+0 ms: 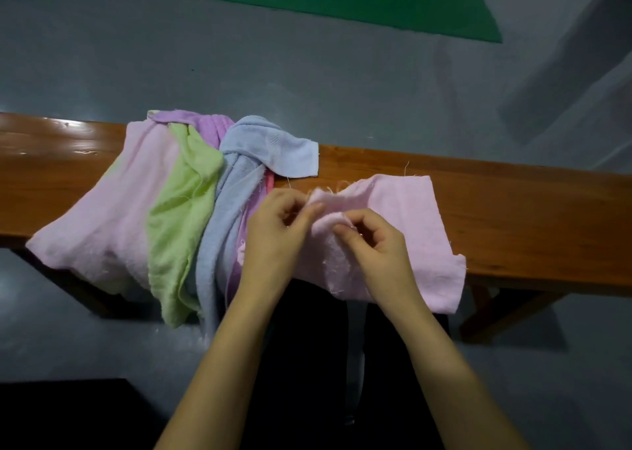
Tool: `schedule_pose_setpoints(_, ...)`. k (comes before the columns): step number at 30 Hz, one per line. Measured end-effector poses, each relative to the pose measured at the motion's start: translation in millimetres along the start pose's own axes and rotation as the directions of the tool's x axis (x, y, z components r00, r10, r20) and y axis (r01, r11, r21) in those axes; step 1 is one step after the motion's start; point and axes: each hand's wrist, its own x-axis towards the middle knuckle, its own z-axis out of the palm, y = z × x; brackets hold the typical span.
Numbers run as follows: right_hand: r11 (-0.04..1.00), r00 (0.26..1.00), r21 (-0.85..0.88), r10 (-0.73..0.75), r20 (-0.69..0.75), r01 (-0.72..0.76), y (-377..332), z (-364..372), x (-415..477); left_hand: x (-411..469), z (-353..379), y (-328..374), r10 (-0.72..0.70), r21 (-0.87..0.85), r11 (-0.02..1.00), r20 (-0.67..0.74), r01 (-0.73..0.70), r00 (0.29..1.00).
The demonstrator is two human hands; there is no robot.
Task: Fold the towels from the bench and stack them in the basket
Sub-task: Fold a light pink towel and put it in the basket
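Wooden bench (513, 210), both hands (277, 224) pinching pink towel (403, 203)

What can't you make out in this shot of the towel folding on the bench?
- Basket: nowhere in the head view.
- Pile of towels: overlapping layers hide the count.
- Pink towel: left hand and right hand cover its gripped edge.
- Bench: ends cut off by both side edges.

Towel (403, 217) lies on bench (513, 217) before me; towel pile (178, 203) on bench to its left.
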Motion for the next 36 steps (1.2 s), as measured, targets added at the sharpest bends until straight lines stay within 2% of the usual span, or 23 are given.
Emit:
schedule_pose_setpoints(5, 0.999, 0.999, -0.016, -0.051, 0.003, 0.051, -16, -11, -17, -31, -1, 19, -0.052, -0.154, 0.987, 0.032, 0.056, 0.998)
schedule_pose_setpoints(14, 0.995, 0.996, -0.052, -0.085, 0.029, 0.086, -33, -19, -31, -56, -10, 46, 0.140, 0.022, 0.990, 0.098, -0.143, 0.985)
schedule_pose_setpoints(17, 0.993, 0.993, -0.094, -0.068, 0.095, 0.077, -36, -23, -34, -62, -9, 47, 0.180, 0.062, 0.980, 0.105, -0.187, 0.978)
schedule_pose_setpoints(19, 0.991, 0.996, -0.121, -0.053, 0.075, 0.062, -37, -25, -35, -68, -8, 48, 0.191, 0.090, 0.975, 0.147, -0.205, 0.971)
schedule_pose_setpoints(22, 0.993, 0.999, -0.113, -0.039, -0.009, 0.038, -39, -29, -35, -86, -11, 36, 0.101, 0.252, 0.954, 0.235, -0.161, 0.967)
schedule_pose_setpoints(23, 0.993, 0.999, -0.110, -0.039, -0.033, 0.036, -40, -32, -35, -94, -14, 29, 0.036, 0.329, 0.937, 0.240, -0.116, 0.970)
schedule_pose_setpoints(25, 0.993, 0.997, -0.112, -0.038, -0.065, 0.031, -40, -37, -36, -107, -21, 15, -0.040, 0.376, 0.925, 0.225, -0.049, 0.974)
schedule_pose_setpoints(27, 0.992, 0.996, -0.121, -0.033, -0.080, 0.023, -41, -38, -38, -114, -26, 6, 0.058, 0.398, 0.904, 0.246, -0.155, 0.967)
schedule_pose_setpoints(29, 0.993, 0.994, -0.117, -0.031, -0.100, 0.019, -40, -38, -39, -113, -30, 0, 0.188, 0.465, 0.818, 0.339, -0.338, 0.922)
schedule_pose_setpoints(30, 0.993, 0.993, -0.114, -0.027, -0.115, 0.014, -40, -38, -40, -112, -32, -3, 0.201, 0.498, 0.780, 0.376, -0.380, 0.905)
schedule_pose_setpoints(33, 0.995, 0.985, -0.095, -0.029, -0.169, 0.013, -41, -41, -39, -107, -40, -7, 0.180, 0.569, 0.714, 0.413, -0.407, 0.893)
schedule_pose_setpoints(36, 0.992, 0.976, -0.119, -0.063, -0.209, 0.038, -38, -50, -37, -104, -55, -1, 0.215, 0.530, 0.749, 0.374, -0.398, 0.902)
